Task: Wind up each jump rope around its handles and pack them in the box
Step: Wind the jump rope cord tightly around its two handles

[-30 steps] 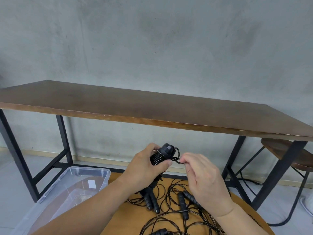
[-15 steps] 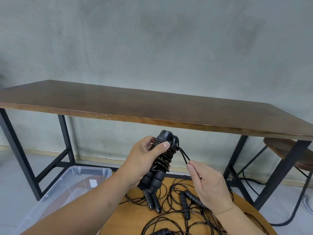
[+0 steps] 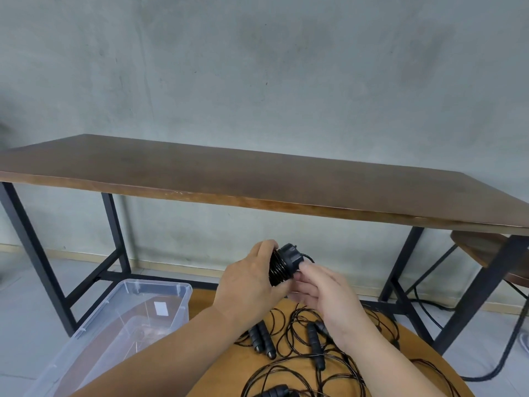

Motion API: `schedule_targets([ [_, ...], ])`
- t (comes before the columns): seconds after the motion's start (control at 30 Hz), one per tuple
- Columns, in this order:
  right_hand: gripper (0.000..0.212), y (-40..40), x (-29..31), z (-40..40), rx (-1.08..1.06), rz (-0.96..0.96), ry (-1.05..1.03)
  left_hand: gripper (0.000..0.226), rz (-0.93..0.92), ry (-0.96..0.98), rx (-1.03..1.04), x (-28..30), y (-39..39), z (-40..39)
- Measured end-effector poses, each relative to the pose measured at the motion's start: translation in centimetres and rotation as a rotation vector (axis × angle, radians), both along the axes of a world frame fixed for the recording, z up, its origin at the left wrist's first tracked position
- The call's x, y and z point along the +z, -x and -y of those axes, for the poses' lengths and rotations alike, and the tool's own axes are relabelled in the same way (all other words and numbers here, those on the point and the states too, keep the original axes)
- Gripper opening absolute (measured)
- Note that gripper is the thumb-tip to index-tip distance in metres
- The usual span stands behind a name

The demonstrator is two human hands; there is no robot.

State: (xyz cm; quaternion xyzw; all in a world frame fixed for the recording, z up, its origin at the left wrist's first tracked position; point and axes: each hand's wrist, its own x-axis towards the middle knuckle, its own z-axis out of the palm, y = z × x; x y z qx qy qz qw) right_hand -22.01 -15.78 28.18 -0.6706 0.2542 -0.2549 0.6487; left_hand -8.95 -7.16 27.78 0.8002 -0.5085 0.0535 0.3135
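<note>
My left hand point(image 3: 249, 285) grips a wound black jump rope bundle point(image 3: 283, 265), its cord coiled round the paired handles, held up above the round table. My right hand point(image 3: 320, 290) is at the bundle's right side, fingertips pinching the loose cord end against the handle tops. Several unwound black jump ropes point(image 3: 300, 345) lie tangled on the orange-brown round table point(image 3: 226, 356) below my hands. A clear plastic box point(image 3: 120, 319) stands open on the floor to the left.
A long dark wooden table point(image 3: 257, 179) with black metal legs stands ahead against a grey wall. A wooden stool point(image 3: 486, 250) is at the right, with a black cable on the floor beneath it.
The bundle has tilted so its handle tops face me. My right hand rose from below right, where it pulled the cord end, up against the bundle.
</note>
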Motion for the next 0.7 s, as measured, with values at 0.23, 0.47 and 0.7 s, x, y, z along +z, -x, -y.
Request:
schedule_targets([
  [0.23,0.020,-1.1,-2.0,0.4,-0.106,-0.006,-0.152,0.076,-0.238,-0.110,-0.167,-1.4,0.3,-0.2],
  [0.47,0.019,-2.0,-4.6,1.4,-0.130,0.065,-0.274,0.036,-1.102,0.042,-0.037,-3.8,-3.2,-0.7],
  [0.7,0.022,-5.4,-9.5,0.8,-0.007,-0.121,-0.295,0.033,-1.233,0.046,0.053,-8.0,-4.9,-2.3],
])
